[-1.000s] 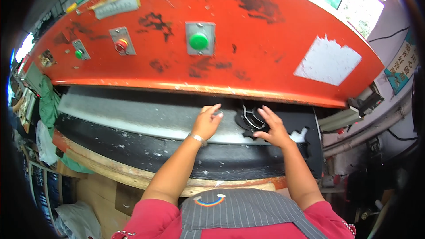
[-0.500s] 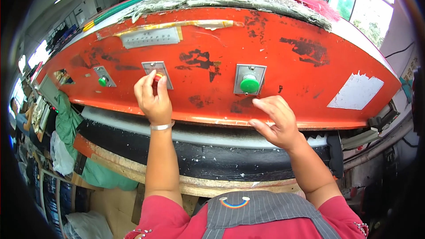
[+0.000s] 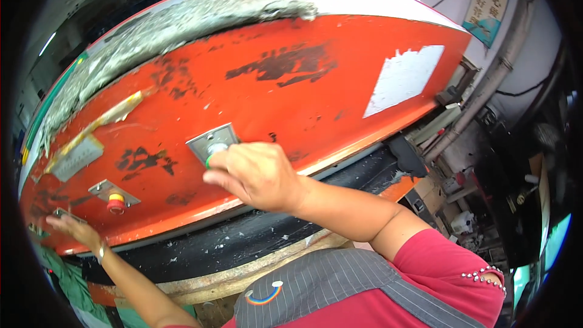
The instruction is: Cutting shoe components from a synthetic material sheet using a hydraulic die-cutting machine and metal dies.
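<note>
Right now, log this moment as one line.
right hand: at green button | left hand: at leftmost control plate | red button: untouched

The green push btn. (image 3: 208,161) shows only a thin edge, the rest being hidden; it stands out from a grey metal plate (image 3: 200,146), four-cornered, appearing tilted, approx. mid of the red front (image 3: 328,100). The 2nd plate (image 3: 59,212), smaller, is at far L of same front, mostly covered.
</note>
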`<state>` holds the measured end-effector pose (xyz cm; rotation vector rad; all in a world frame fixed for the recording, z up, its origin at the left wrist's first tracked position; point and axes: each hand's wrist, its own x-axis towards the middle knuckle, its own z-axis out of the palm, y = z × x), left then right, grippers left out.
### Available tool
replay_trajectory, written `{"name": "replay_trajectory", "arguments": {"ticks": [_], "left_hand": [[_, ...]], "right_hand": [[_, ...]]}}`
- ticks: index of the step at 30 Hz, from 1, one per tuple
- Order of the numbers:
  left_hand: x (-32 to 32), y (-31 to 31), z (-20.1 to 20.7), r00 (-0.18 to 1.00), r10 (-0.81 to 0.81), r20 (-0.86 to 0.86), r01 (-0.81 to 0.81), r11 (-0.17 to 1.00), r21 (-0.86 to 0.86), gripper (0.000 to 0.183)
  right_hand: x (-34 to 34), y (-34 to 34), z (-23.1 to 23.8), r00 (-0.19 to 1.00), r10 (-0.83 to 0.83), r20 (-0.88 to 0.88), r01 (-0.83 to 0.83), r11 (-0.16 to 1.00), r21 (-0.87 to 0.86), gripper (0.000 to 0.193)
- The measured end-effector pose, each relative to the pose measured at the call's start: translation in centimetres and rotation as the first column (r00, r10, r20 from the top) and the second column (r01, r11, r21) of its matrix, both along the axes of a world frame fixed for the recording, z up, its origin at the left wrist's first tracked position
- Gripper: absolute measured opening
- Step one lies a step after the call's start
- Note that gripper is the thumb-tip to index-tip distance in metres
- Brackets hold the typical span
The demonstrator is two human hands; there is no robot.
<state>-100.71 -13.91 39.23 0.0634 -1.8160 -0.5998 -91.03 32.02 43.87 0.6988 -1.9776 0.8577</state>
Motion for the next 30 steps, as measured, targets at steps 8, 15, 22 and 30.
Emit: {"name": "replay_trajectory", "arguments": {"ticks": [8, 15, 22, 30], "left_hand": [[14.6, 16.4, -9.2, 0.854, -0.449, 0.261, 0.383, 0.884, 0.268, 0.041], [20.5, 26.6, -7.1, 0.107, -0.846, 0.523, 0.922, 0.281, 0.265, 0.010], [20.5, 28.0, -7.4, -0.117, -0.670, 0.733, 0.895, 0.248, 0.370, 0.022], [23.1, 30.4, -4.6, 0.031, -0.415, 0.909, 0.897, 0.412, 0.158, 0.032]], "right_hand": [[11.7, 5.6, -11.1, 0.698, 0.027, 0.716, -0.259, 0.941, 0.217, 0.032], [17.9, 7.1, -13.5, 0.621, -0.208, 0.756, -0.123, 0.926, 0.356, 0.033], [19.5, 6.2, -13.5, 0.703, -0.296, 0.647, 0.061, 0.931, 0.361, 0.042], [19.6, 5.8, -13.6, 0.695, -0.359, 0.622, 0.129, 0.915, 0.383, 0.039]]}}
